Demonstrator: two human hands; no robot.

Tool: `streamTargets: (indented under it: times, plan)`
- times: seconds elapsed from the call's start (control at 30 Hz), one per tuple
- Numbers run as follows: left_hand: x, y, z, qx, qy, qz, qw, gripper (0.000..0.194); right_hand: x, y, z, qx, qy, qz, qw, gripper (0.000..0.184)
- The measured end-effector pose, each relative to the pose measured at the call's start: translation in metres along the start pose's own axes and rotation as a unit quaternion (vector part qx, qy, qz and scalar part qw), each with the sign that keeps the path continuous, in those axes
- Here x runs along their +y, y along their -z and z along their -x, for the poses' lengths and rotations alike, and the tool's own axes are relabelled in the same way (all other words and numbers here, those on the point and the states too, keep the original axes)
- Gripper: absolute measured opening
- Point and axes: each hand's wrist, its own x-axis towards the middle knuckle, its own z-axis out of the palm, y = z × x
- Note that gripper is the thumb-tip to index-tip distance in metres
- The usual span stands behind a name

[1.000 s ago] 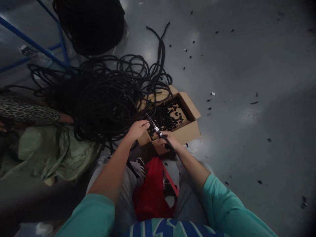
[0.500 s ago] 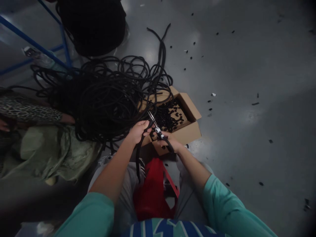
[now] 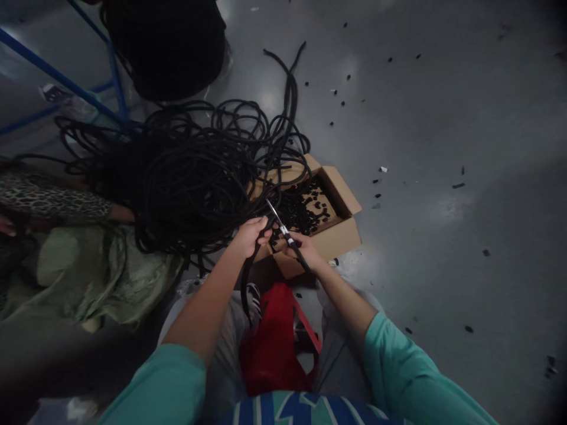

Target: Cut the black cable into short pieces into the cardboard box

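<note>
My left hand is closed around a black cord, whose length hangs down from my fist toward my knee. In my right hand is a pair of scissors with black handles, its blades pointing up and left, right beside the fingers of my left hand. The blades look nearly closed. Both hands are over the near edge of an open cardboard box. Inside it lie many short black cut pieces. A big tangle of black cord spreads left of the box and partly over it.
A large black coil stands behind the tangle, beside a blue metal frame. At left are another person's leopard-print sleeve and a green cloth. A red object is between my knees. Black scraps dot the grey floor.
The scissors have closed: their handles and blades, apart before, are now together. My left hand has stayed almost in place, and the hanging cord end has shifted slightly.
</note>
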Motion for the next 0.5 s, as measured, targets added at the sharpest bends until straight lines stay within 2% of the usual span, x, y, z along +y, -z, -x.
streamTargets:
  times: [0.13, 0.2, 0.27, 0.4, 0.47, 0.5]
  plan:
    - [-0.001, -0.002, -0.001, 0.007, -0.015, -0.004, 1.0, 0.031, -0.001, 0.0, 0.001, 0.004, -0.023, -0.038, 0.999, 0.039]
    - [0.0, -0.003, 0.0, 0.007, -0.015, -0.011, 1.0, 0.031, -0.003, 0.0, 0.004, -0.022, -0.039, -0.069, 0.997, 0.04]
    - [0.002, -0.003, 0.002, 0.001, -0.014, -0.013, 1.0, 0.03, -0.005, 0.0, 0.009, -0.074, -0.06, -0.124, 0.988, 0.039]
    - [0.006, -0.002, 0.006, -0.039, -0.02, -0.004, 0.999, 0.031, -0.01, 0.001, 0.016, -0.179, -0.101, -0.278, 0.938, 0.038]
    - [0.006, -0.001, 0.007, -0.075, -0.024, 0.006, 0.997, 0.032, -0.013, 0.006, 0.017, -0.198, -0.115, -0.34, 0.912, 0.04]
    - [0.006, -0.001, 0.008, -0.089, -0.026, 0.014, 0.996, 0.032, -0.014, 0.009, 0.016, -0.188, -0.107, -0.366, 0.905, 0.041]
